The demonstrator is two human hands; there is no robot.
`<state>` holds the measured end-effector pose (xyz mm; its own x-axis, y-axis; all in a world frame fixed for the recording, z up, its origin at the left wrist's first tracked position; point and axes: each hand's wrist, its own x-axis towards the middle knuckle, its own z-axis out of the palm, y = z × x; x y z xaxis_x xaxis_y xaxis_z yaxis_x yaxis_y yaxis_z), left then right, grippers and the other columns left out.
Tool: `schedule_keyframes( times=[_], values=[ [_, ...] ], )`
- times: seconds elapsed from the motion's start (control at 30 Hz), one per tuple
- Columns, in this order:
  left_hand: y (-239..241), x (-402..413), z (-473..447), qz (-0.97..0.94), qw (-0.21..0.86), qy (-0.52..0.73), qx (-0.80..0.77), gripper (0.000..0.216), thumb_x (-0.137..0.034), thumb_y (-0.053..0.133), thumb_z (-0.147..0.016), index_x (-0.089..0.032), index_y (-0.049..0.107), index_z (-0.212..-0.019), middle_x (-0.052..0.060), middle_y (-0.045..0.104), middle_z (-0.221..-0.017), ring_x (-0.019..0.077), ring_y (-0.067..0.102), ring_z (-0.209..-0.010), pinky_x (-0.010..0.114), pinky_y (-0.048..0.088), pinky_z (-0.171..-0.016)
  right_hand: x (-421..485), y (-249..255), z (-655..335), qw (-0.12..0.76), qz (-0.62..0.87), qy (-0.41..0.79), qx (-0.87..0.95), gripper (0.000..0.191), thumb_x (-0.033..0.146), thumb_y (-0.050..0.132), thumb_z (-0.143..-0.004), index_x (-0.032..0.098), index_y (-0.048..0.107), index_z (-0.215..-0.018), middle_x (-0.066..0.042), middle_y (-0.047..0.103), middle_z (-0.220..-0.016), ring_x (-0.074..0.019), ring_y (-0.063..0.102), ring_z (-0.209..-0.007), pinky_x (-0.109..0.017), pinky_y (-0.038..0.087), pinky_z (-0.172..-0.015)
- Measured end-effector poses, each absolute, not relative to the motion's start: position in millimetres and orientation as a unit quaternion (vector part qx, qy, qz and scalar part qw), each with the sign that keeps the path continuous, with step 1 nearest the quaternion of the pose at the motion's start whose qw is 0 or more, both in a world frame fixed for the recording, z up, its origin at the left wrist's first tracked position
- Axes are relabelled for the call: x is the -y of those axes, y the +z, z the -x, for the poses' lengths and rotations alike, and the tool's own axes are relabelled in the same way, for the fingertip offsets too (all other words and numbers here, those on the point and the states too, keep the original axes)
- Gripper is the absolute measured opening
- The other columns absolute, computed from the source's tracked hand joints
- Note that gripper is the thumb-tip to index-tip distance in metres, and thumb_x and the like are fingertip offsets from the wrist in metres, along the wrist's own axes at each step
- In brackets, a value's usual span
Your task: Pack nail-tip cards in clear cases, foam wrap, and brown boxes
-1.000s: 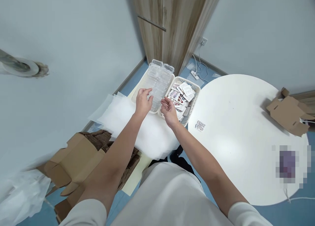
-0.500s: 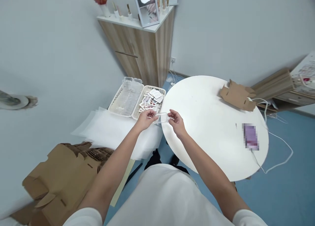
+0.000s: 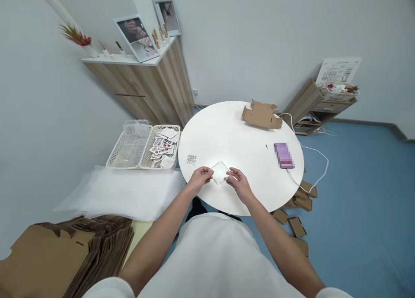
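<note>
Between my two hands is a small clear plastic box [image 3: 220, 173], held over the near part of the round white table [image 3: 223, 129]. My left hand [image 3: 201, 178] pinches its left side between thumb and fingers. At its right side my right hand [image 3: 239, 182] grips the edge with the fingertips. Just beyond my left hand, a small card with rows of oval pieces [image 3: 191, 159] lies on the table. Left of the table stand a white basket [image 3: 142, 160] of clear plastic boxes and a second basket [image 3: 178, 128] full of printed cards.
An unfolded cardboard box [image 3: 263, 115] and a blurred purple item [image 3: 284, 155] with a white cable lie on the table. Translucent sheets [image 3: 129, 192] and stacked flat cardboard [image 3: 48, 250] are at my left. Small cardboard boxes [image 3: 296, 226] lie on the floor at right.
My view has swung right, and my hands with the clear box have moved from beside the baskets to over the table. The small card now shows on the table.
</note>
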<state>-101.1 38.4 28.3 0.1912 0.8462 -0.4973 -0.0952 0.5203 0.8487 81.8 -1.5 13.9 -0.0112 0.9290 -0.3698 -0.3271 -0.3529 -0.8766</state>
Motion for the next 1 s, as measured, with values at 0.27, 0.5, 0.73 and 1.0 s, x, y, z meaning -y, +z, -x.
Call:
schedule_keyframes(
  times=[0.27,0.5,0.73,1.0],
  values=[
    [15.8,-29.8,75.2,-0.299,0.741,0.318,-0.51,0.033,-0.039,0.072,-0.055,-0.015,0.054,-0.069,0.0,0.057,-0.065,0.0078,0.054,-0.061,0.024,0.042,-0.065,21.6,9.4,-91.6,0.509,0.527,0.641,0.23,0.045,0.037,0.068,-0.06,0.024,0.05,-0.099,-0.002,0.058,-0.088,-0.0144,0.06,-0.075,-0.036,0.047,-0.079],
    [7.2,-28.6,75.1,-0.313,0.751,0.267,-0.517,0.033,-0.041,0.07,-0.057,-0.017,0.051,-0.07,0.0,0.056,-0.067,0.0099,0.057,-0.066,0.024,0.041,-0.067,25.5,3.9,-83.2,0.516,0.581,0.596,0.204,0.04,0.036,0.068,-0.058,0.023,0.048,-0.091,0.002,0.053,-0.077,-0.0128,0.058,-0.068,-0.034,0.048,-0.073],
    [4.1,-38.6,85.2,-0.453,0.701,0.178,-0.52,0.036,-0.047,0.065,-0.06,-0.019,0.057,-0.081,0.005,0.061,-0.084,0.017,0.057,-0.082,0.027,0.039,-0.067,20.9,6.6,-91.8,0.506,0.623,0.55,0.231,0.035,0.035,0.066,-0.059,0.022,0.051,-0.087,0.002,0.051,-0.072,-0.0112,0.053,-0.062,-0.032,0.047,-0.068],
    [1.6,-61.6,78.8,-0.489,0.723,0.164,-0.46,0.038,-0.044,0.061,-0.064,-0.019,0.059,-0.093,0.005,0.06,-0.089,0.0158,0.058,-0.08,0.028,0.04,-0.07,26.0,-4.7,-100.3,0.492,0.63,0.555,0.231,0.035,0.033,0.066,-0.057,0.021,0.055,-0.089,0.003,0.051,-0.069,-0.0086,0.05,-0.058,-0.029,0.044,-0.065]
  ],
)
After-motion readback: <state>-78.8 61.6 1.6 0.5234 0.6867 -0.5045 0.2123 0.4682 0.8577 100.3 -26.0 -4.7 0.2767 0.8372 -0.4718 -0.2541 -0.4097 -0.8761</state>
